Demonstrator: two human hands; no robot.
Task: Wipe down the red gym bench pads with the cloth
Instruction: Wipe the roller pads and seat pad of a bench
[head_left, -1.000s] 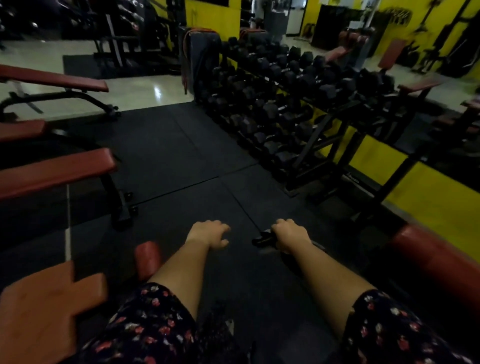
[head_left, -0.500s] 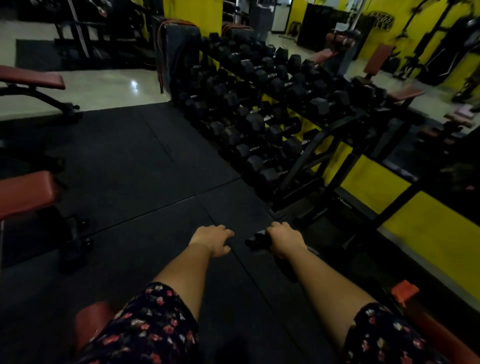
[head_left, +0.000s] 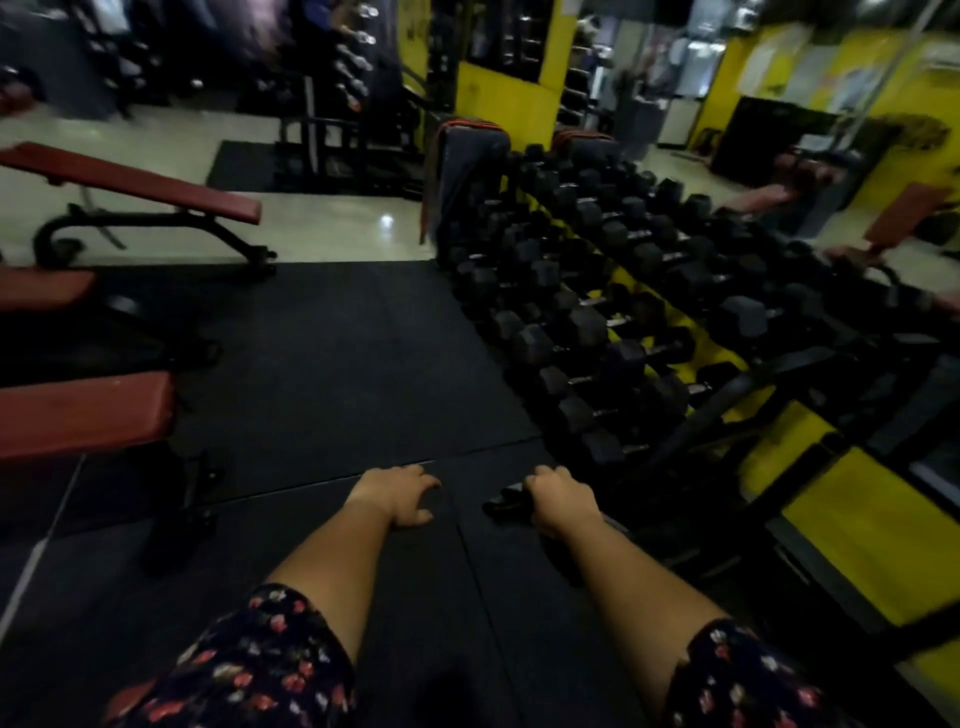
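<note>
Both my arms stretch forward over the black rubber floor. My right hand (head_left: 563, 501) grips a dark bunched thing that looks like the cloth (head_left: 505, 503); its end sticks out to the left of my fist. My left hand (head_left: 399, 493) hangs beside it with loosely curled fingers and holds nothing. Red bench pads stand at the left: a near one (head_left: 78, 415), a second behind it (head_left: 41, 288), and a long slanted one (head_left: 135, 179) farther back. Neither hand touches a pad.
A long rack of black dumbbells (head_left: 597, 322) runs along the right, with yellow panels (head_left: 852, 525) below it. More red benches (head_left: 904, 218) stand at the far right. A black bench leg (head_left: 192, 499) sits left of my left hand. Tiled floor (head_left: 332, 228) lies beyond the mat.
The view has swung left and lifted, so the left benches show again and the near red pads at the bottom are gone. Both hands keep their pose; the right still grips the cloth.
</note>
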